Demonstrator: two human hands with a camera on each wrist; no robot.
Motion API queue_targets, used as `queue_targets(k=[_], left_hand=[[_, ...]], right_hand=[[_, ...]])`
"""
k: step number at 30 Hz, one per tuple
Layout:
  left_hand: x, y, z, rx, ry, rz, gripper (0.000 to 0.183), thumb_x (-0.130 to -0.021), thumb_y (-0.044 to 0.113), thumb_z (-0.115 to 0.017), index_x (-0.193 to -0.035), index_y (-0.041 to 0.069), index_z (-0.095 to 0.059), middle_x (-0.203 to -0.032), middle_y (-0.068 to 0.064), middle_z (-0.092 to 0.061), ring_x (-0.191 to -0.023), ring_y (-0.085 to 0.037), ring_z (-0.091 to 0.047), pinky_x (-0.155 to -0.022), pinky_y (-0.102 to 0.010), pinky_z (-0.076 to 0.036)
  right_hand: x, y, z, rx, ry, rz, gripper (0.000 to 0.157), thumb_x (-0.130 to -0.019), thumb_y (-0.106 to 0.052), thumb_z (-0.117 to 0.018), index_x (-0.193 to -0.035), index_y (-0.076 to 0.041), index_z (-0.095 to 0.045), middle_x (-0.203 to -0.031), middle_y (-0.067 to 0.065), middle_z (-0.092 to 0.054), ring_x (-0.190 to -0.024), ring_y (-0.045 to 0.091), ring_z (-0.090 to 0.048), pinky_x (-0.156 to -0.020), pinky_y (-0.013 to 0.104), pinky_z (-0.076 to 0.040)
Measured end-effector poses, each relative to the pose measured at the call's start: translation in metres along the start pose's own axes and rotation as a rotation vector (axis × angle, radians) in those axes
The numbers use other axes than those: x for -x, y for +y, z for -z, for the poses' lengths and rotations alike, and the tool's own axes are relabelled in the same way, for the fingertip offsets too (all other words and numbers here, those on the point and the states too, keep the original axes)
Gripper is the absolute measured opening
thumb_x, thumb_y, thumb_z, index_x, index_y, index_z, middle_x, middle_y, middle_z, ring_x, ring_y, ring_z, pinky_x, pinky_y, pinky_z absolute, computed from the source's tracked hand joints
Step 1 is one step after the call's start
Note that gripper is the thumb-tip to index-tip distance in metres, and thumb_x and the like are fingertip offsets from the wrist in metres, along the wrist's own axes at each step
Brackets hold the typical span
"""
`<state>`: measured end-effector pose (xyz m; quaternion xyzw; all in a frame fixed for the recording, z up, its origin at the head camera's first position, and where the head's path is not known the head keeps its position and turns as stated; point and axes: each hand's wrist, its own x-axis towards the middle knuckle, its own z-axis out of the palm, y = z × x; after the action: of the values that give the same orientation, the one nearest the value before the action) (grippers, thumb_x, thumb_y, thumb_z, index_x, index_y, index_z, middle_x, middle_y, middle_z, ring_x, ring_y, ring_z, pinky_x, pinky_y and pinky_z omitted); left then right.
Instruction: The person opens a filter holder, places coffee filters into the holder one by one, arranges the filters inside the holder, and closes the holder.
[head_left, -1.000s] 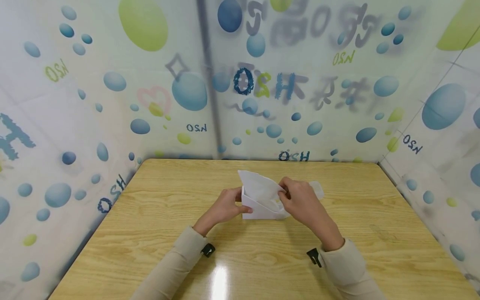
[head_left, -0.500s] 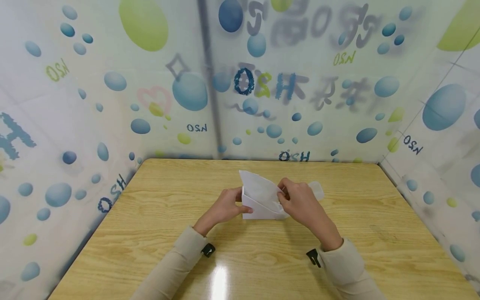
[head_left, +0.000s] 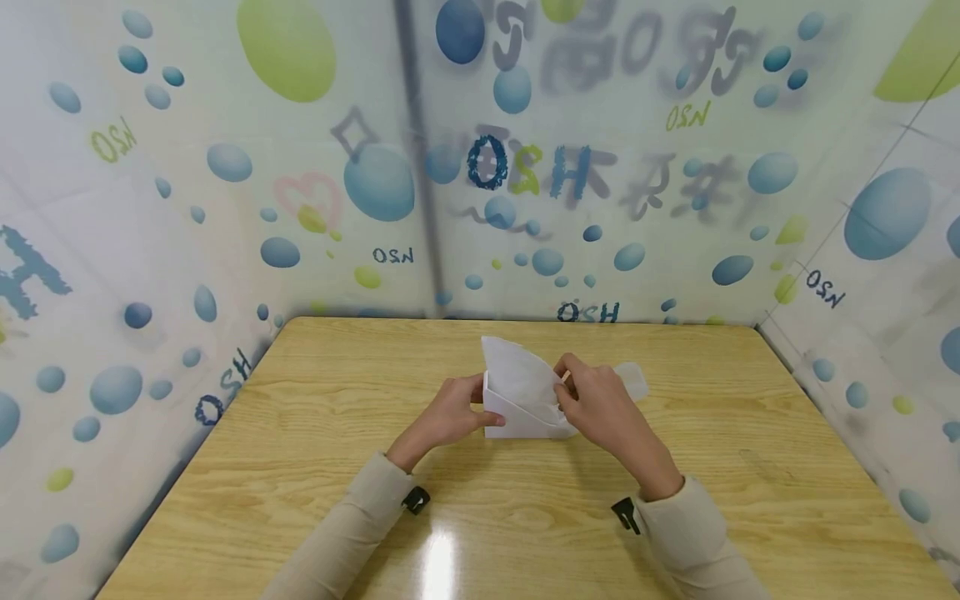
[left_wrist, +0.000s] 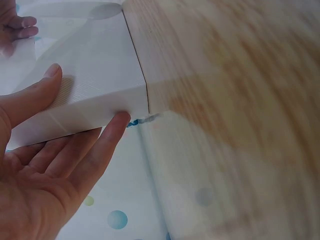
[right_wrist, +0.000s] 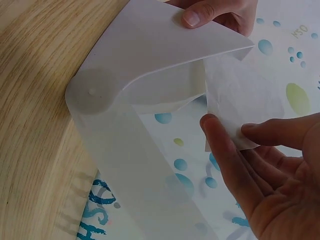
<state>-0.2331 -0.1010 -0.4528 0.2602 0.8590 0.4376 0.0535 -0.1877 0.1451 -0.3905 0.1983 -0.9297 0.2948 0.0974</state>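
Observation:
A white box (head_left: pixel 517 425) with a slanted open mouth stands on the table. My left hand (head_left: pixel 453 411) grips its left end, with the thumb on the front and the fingers at the end and back. A thin white paper sheet (head_left: pixel 517 375) sticks up out of the mouth. My right hand (head_left: pixel 603 404) pinches that sheet near its right edge, between thumb and fingers, as the right wrist view shows. A translucent lid (right_wrist: pixel 145 165) swings out from a round pivot at the box's corner. What lies deeper inside the box is hidden.
The wooden table (head_left: pixel 337 375) reaches back to a printed curtain (head_left: pixel 495 233) with blue and green dots, which also closes in both sides. A bright light reflection (head_left: pixel 438 562) lies on the tabletop near the front.
The paper sheet's top corner has shifted slightly up and to the right. My right hand has moved very slightly left. The left hand and the box look unmoved.

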Motion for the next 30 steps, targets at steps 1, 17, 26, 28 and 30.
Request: queue_targets(k=[1, 17, 26, 28, 30], left_hand=[[-0.0001, 0.0002, 0.0001, 0.000, 0.000, 0.001, 0.048, -0.087, 0.010, -0.084, -0.131, 0.010, -0.065, -0.123, -0.008, -0.075, -0.111, -0.026, -0.074, -0.096, -0.043, -0.060], [0.0003, 0.0014, 0.0010, -0.008, 0.001, -0.006, 0.045, -0.087, 0.010, -0.084, -0.129, 0.008, -0.066, -0.121, -0.009, -0.075, -0.110, -0.027, -0.074, -0.095, -0.043, -0.061], [0.0004, 0.0006, 0.0004, -0.002, -0.001, -0.001, 0.047, -0.088, 0.010, -0.083, -0.131, 0.009, -0.065, -0.122, -0.008, -0.075, -0.111, -0.027, -0.074, -0.096, -0.043, -0.060], [0.0004, 0.0002, 0.0003, -0.001, -0.003, -0.001, 0.047, -0.088, 0.010, -0.083, -0.131, 0.010, -0.065, -0.122, -0.008, -0.075, -0.111, -0.027, -0.074, -0.096, -0.043, -0.060], [0.0005, -0.0001, 0.0002, 0.000, -0.004, -0.002, 0.047, -0.088, 0.010, -0.083, -0.131, 0.010, -0.065, -0.122, -0.008, -0.075, -0.111, -0.026, -0.074, -0.096, -0.043, -0.060]], right_hand=[[0.0000, 0.0002, -0.0001, -0.004, -0.001, 0.000, 0.006, -0.099, -0.006, -0.064, -0.104, -0.003, -0.065, -0.075, 0.003, -0.074, -0.059, 0.004, -0.062, -0.048, 0.023, -0.044], [-0.0004, 0.0022, -0.0044, -0.009, -0.015, -0.019, 0.005, -0.100, -0.007, -0.063, -0.100, -0.004, -0.067, -0.081, 0.007, -0.075, -0.064, 0.006, -0.067, -0.053, 0.022, -0.051], [-0.0022, 0.0027, -0.0051, 0.046, 0.019, -0.007, 0.005, -0.097, -0.008, -0.067, -0.094, -0.005, -0.070, -0.082, 0.005, -0.074, -0.067, 0.010, -0.065, -0.056, 0.023, -0.052], [-0.0022, 0.0030, -0.0053, 0.049, 0.023, -0.012, 0.006, -0.097, -0.008, -0.068, -0.092, -0.006, -0.070, -0.081, 0.005, -0.073, -0.067, 0.010, -0.065, -0.056, 0.023, -0.052], [-0.0021, 0.0034, -0.0056, 0.048, 0.024, -0.017, 0.006, -0.096, -0.008, -0.068, -0.091, -0.006, -0.071, -0.081, 0.005, -0.074, -0.067, 0.010, -0.065, -0.055, 0.023, -0.052]])
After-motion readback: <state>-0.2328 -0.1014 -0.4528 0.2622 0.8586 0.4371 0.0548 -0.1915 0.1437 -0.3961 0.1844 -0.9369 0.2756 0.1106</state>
